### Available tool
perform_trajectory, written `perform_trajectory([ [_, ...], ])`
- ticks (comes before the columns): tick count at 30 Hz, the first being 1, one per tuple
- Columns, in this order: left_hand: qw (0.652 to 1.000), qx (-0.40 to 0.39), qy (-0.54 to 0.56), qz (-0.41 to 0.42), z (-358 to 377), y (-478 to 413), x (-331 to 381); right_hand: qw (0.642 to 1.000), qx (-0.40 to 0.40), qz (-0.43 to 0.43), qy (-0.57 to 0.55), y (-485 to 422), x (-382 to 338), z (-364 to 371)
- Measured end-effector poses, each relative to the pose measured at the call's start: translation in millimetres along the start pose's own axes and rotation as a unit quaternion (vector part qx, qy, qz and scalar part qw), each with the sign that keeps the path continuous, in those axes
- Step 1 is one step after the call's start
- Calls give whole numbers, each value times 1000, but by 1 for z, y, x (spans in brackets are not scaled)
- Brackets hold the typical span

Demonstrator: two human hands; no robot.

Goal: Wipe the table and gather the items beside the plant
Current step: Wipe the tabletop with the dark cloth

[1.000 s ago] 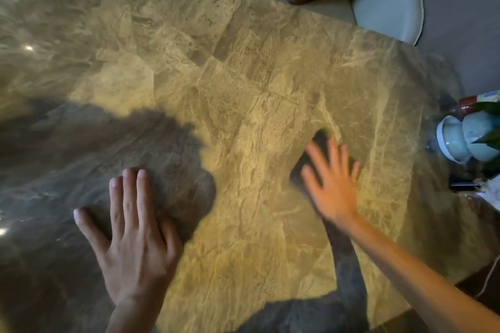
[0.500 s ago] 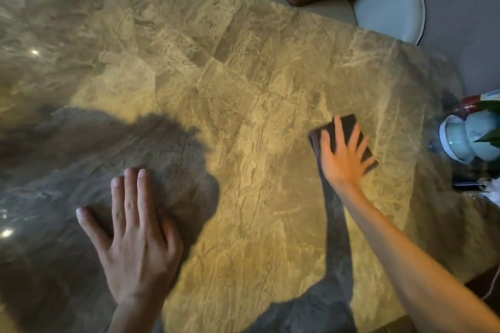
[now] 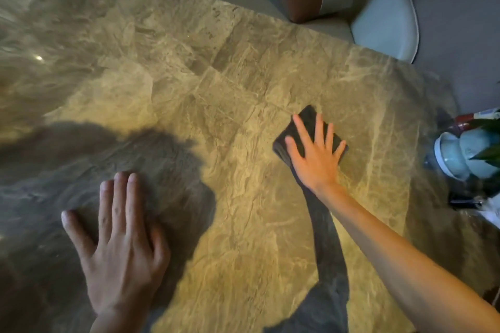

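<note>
The right hand (image 3: pixel 315 155) is pressing flat, fingers spread open, on a dark folded cloth (image 3: pixel 305 123) lying on the marble table (image 3: pixel 230 94), right of centre. The left hand (image 3: pixel 121 246) is resting palm-down on the shadowed near side, fingers extended, gripping nothing. A pale blue ceramic vase (image 3: pixel 457 155) with green leaves (image 3: pixel 487 153) is standing at the right edge, well apart from the cloth.

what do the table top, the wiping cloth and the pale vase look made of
Table top: looks like polished marble or a marble-look slab, brown with pale veins and glossy light reflections.
Wiping cloth under the right hand: dark, matte, soft fabric, possibly microfibre.
Pale vase: probably glazed ceramic, smooth with a soft sheen.
</note>
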State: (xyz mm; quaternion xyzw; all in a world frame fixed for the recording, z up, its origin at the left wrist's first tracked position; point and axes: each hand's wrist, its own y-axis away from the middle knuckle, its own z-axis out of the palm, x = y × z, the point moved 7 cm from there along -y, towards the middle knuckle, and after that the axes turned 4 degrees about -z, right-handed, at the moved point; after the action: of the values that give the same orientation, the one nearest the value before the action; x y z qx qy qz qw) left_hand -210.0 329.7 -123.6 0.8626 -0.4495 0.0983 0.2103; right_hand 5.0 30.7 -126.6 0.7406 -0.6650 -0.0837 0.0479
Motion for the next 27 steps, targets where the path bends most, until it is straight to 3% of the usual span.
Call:
perform_trajectory([
  [2,1000,7,-2,3,0,0,-1,997,1,70,-39,-19,-18,4],
  [5,1000,12,-6,17,1,0,-1,997,3,68,-45,-20,-45,7],
  [11,998,29,6,63,-2,0,0,991,4,-132,-2,44,-102,12],
  [15,968,24,42,248,-12,45,15,966,-3,-257,30,133,-129,25],
  [18,936,-26,25,351,-4,103,23,936,-21,-352,21,199,-140,35],
  [22,927,-101,1,361,19,153,16,902,-67,-419,80,264,-148,47],
  [27,914,-139,-63,376,30,199,-13,862,-135,-475,110,315,-147,51],
])
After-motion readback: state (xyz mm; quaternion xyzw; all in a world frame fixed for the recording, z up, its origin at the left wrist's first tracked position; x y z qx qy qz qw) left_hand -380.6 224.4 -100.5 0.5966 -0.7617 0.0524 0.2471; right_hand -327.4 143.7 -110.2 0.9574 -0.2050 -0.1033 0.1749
